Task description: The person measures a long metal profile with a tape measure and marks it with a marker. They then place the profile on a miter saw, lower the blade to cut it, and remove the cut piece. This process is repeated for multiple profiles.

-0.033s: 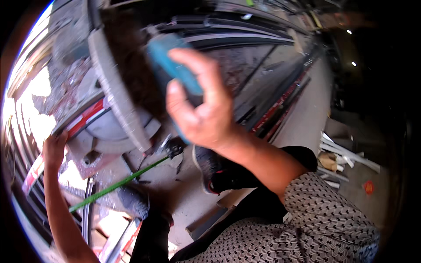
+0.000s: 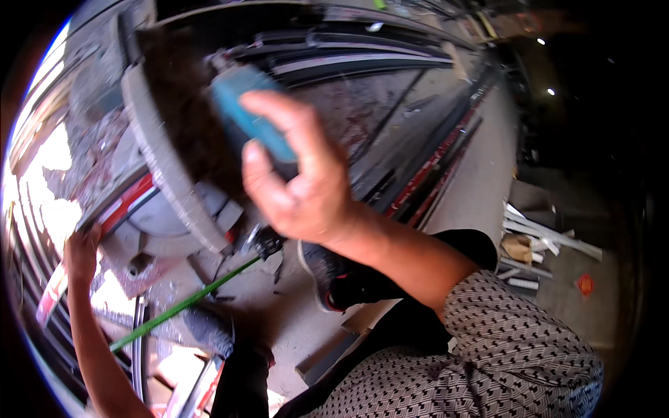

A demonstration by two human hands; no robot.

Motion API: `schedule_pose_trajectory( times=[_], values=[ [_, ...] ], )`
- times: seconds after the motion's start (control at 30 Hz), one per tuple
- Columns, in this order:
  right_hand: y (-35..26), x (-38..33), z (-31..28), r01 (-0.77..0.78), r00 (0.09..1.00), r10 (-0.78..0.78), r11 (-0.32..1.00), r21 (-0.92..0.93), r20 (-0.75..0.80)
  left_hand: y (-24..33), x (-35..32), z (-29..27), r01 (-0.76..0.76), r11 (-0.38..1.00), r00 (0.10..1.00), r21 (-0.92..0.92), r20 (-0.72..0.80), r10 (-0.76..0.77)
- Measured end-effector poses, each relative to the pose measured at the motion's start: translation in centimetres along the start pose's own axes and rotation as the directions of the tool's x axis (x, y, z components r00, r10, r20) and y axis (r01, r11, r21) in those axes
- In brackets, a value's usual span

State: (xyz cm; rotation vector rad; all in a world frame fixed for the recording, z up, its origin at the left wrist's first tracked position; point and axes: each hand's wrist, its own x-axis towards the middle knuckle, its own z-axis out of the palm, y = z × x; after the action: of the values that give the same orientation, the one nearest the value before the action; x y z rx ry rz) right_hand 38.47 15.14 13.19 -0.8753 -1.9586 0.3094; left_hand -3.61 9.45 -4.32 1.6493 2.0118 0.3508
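Observation:
My right hand (image 2: 300,188), a little blurred, grips the teal handle (image 2: 237,90) of what looks like a cut-off saw. Its thumb and index finger curl around the handle; the other fingers are hidden. Left of it runs a long grey curved bar (image 2: 167,160), above the saw's round grey base (image 2: 157,226). A metal profile with red film (image 2: 129,203) lies across the base. At the profile's near left end, my left hand (image 2: 82,254) is closed on it, fingertips partly hidden.
A green rod or hose (image 2: 185,303) slants over the floor by my shoes (image 2: 209,327). Long dark profiles (image 2: 362,59) lie at the back, with red-marked lengths (image 2: 435,164) at the right. White offcuts (image 2: 550,233) are heaped further right. Dark bars stand along the left edge.
The saw, the handle and my right hand appear slightly further left and lower in the picture, with most of the surroundings shifting too. Both hands keep their grips.

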Motion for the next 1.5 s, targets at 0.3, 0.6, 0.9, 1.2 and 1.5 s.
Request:
schedule_pose_trajectory(
  times=[0.3,0.6,0.9,1.2,1.5],
  values=[
    [0.1,-1.5,-0.4,-0.037,0.999,0.037,0.999,-0.001,-0.001,-4.3,0.1,0.9,0.017,0.989,1.000,0.144,0.019,-0.020],
    [-0.2,-2.6,0.3,-0.047,0.999,0.047,0.999,0.006,-0.012,-4.8,0.5,0.2,0.119,0.990,0.990,0.081,0.062,-0.124],
    [0.3,-4.4,0.1,-0.037,0.999,0.037,0.999,-0.010,0.002,-4.4,-0.1,0.7,0.094,0.995,0.995,0.015,0.016,-0.094],
    [1.1,-4.9,-0.2,-0.020,1.000,0.020,0.998,-0.052,-0.006,-0.9,0.4,0.5,0.024,1.000,0.999,-0.017,0.043,-0.024],
    [0.0,6.6,1.3,-0.207,0.942,0.136,0.956,0.208,0.308,-4.1,-2.6,-2.0,0.059,0.983,0.990,0.177,0.115,-0.080]
  ],
)
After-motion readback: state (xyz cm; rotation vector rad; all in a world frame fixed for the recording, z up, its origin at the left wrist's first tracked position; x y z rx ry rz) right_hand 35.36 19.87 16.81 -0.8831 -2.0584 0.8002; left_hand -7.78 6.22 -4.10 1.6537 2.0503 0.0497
